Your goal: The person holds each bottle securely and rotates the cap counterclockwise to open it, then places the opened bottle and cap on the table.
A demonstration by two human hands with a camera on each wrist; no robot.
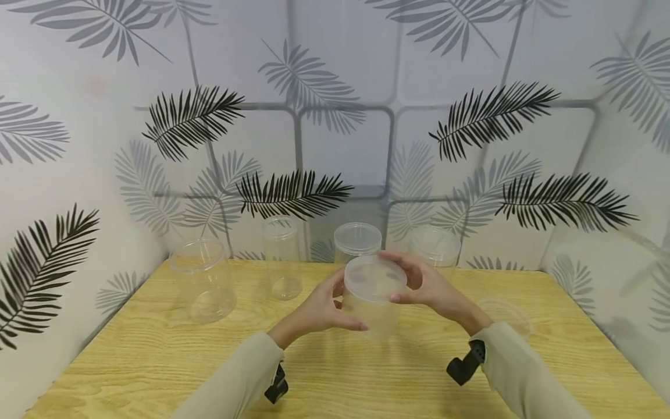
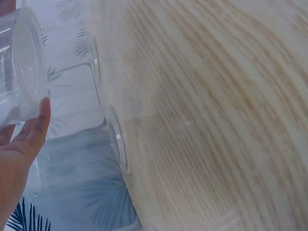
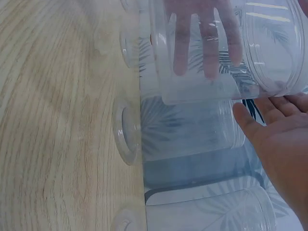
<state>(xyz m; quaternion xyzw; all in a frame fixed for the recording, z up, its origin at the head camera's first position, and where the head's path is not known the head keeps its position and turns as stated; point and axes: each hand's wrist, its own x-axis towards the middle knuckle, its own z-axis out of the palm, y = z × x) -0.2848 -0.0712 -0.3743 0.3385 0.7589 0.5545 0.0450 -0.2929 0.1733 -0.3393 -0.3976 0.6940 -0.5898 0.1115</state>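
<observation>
Leaf-printed wall [image 1: 345, 58] over a wooden table [image 1: 131, 355], one clear container [image 1: 373, 298] between left hand [image 1: 319, 308] and right hand [image 1: 431, 291]

Printed in grey and black, the wall spans the upper half of the head view; the pale wooden table spreads over the lower half; a left sleeve [image 1: 230, 378] and a right sleeve [image 1: 523, 372], both beige, enter from the bottom edge. At the centre of the frame the left hand grasps the clear container, fingers and thumb curved round its left side; the right hand grips that same container from the right, close to its round, whitish top; it is roughly upright, and the wrist views show its base apart from the tabletop. Left of centre a wide jar [image 1: 206, 282] stands with its round rim up; to its right stands a tall narrow jar [image 1: 282, 262]; behind the held container rises a middle jar [image 1: 358, 238], its lower part hidden; beyond the right hand is a far jar [image 1: 434, 247], also partly covered; a faint clear disc [image 1: 515, 308] shows beside the right wrist, too pale to tell whether it is a lid. Smallest of all, a black left device [image 1: 277, 385] and a black right device [image 1: 467, 362] sit at the wrists.
</observation>
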